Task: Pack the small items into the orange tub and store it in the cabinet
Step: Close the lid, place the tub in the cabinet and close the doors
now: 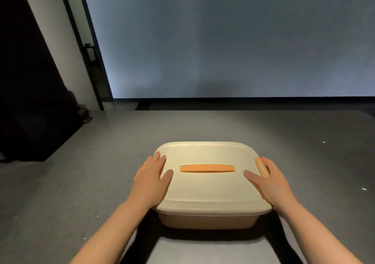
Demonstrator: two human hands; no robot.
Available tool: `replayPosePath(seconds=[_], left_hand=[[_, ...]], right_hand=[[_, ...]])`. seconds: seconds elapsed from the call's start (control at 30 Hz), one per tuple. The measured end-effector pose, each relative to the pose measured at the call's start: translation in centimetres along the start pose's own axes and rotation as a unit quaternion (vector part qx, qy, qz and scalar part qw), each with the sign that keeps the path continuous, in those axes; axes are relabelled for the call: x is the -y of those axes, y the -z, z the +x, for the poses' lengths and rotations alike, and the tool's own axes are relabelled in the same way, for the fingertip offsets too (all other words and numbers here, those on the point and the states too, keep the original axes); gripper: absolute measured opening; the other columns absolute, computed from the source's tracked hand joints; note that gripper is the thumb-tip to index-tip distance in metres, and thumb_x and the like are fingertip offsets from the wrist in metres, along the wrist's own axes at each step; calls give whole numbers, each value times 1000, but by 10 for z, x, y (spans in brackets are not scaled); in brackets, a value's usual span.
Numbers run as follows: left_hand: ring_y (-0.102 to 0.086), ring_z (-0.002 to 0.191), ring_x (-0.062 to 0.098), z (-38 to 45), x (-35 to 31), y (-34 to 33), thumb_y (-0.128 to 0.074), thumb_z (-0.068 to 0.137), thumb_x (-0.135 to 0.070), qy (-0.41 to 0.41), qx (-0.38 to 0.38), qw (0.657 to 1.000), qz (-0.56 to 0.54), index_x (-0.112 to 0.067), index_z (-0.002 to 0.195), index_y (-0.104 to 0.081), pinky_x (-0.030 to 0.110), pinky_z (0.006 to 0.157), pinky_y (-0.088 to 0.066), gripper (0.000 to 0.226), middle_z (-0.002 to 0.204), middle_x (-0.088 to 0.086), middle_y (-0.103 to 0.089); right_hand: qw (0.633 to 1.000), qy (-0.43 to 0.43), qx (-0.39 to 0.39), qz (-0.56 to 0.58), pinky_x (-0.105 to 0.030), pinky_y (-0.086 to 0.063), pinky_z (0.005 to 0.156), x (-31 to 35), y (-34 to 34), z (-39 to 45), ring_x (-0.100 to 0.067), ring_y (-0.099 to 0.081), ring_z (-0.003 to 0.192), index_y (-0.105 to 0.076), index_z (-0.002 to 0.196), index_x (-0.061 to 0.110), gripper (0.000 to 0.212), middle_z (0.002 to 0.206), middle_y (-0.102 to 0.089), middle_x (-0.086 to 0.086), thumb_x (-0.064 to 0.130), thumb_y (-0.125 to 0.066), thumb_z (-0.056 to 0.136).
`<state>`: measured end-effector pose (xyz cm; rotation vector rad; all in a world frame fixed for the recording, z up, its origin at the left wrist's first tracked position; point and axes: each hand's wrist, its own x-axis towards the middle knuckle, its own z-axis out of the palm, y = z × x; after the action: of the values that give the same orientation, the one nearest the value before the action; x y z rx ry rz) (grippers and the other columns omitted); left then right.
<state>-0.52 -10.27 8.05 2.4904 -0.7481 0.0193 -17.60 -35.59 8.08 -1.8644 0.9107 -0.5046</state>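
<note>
The tub (207, 219) sits on the grey floor in front of me, closed by a cream lid (207, 190) with a flat orange handle (208, 168) in its middle. An orange side clip (261, 166) stands up at the lid's right edge. My left hand (152, 178) lies flat on the lid's left side, fingers spread. My right hand (267, 180) rests on the right side, thumb on the lid and fingers touching the clip. The tub's contents are hidden under the lid. No cabinet is recognisable.
Grey floor (60, 182) spreads all around the tub. A pale wall (223, 40) rises behind it. A dark bulky shape (30, 111) and a black-framed panel (89, 50) stand at the left.
</note>
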Motion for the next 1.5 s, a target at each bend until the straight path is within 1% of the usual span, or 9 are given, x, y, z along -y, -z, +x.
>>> replayPosePath(seconds=[0.23, 0.37, 0.5, 0.6, 0.73, 0.93, 1.03, 1.17, 1.5], left_hand=[[-14, 144, 10, -18, 5, -6, -65, 80, -41, 60, -21, 977, -205, -31, 144, -31, 31, 109, -23, 73, 160, -6, -8], [-19, 143, 9, -21, 15, -1, -73, 76, -37, 54, -37, 975, -211, -25, 142, -36, 31, 111, -23, 77, 155, -7, -27], [-36, 136, 15, -28, 35, 14, -81, 68, -31, 89, -56, 966, -236, -25, 135, -46, 37, 110, -31, 75, 146, -5, -42], [-42, 131, 16, -38, 54, 30, -83, 66, -30, 114, -71, 962, -240, -27, 132, -49, 38, 109, -35, 74, 144, -6, -45], [-43, 130, 15, -59, 78, 56, -83, 66, -29, 147, -110, 954, -236, -29, 132, -49, 39, 108, -36, 74, 143, -6, -46], [-40, 130, 8, -109, 100, 104, -82, 65, -32, 198, -206, 936, -206, -31, 134, -47, 27, 103, -32, 77, 146, -11, -41], [-40, 131, 9, -147, 98, 119, -83, 63, -36, 251, -270, 909, -193, -30, 135, -46, 29, 105, -32, 82, 147, -10, -40], [-42, 128, 9, -218, 84, 127, -83, 59, -41, 329, -359, 859, -154, -30, 136, -44, 25, 99, -33, 87, 146, -10, -41], [-42, 129, 15, -424, 6, 136, -82, 62, -36, 502, -494, 708, -57, -26, 137, -44, 35, 106, -35, 85, 144, -6, -43]], right_hand=[[999, 2, -3, 39, -40, -45, 98, 6, 0, -5, -21, -53, 115, -49, 138, 22, 71, 134, -55, 1, 29, -81, 74], [998, 0, -1, 63, -41, -46, 99, 6, -6, -18, -20, -54, 116, -46, 140, 20, 81, 133, -54, 4, 28, -85, 69], [997, 24, 4, 69, -25, -46, 78, 11, -27, -35, -6, -57, 96, -50, 128, 31, 71, 114, -55, 13, 29, -86, 67], [996, 31, 20, 81, -34, -48, 89, 20, -48, -42, -14, -57, 105, -53, 128, 30, 69, 117, -57, 10, 26, -86, 67], [991, 60, 55, 106, -16, -41, 65, 33, -83, -49, 4, -57, 84, -54, 91, 44, 48, 94, -56, 27, 19, -86, 66], [973, 114, 151, 133, -30, -46, 77, 63, -130, -54, -1, -58, 90, -53, 109, 39, 58, 100, -59, 24, 17, -86, 66], [951, 165, 225, 132, -26, -46, 67, 85, -150, -54, -4, -59, 87, -56, 104, 38, 53, 97, -61, 20, 16, -85, 66], [906, 216, 344, 122, -32, -49, 71, 108, -179, -72, -11, -59, 90, -55, 111, 36, 57, 101, -61, 16, 21, -86, 66], [739, 262, 611, 109, -30, -49, 60, 118, -228, -218, -17, -63, 83, -60, 101, 31, 48, 92, -66, 7, 19, -86, 63]])
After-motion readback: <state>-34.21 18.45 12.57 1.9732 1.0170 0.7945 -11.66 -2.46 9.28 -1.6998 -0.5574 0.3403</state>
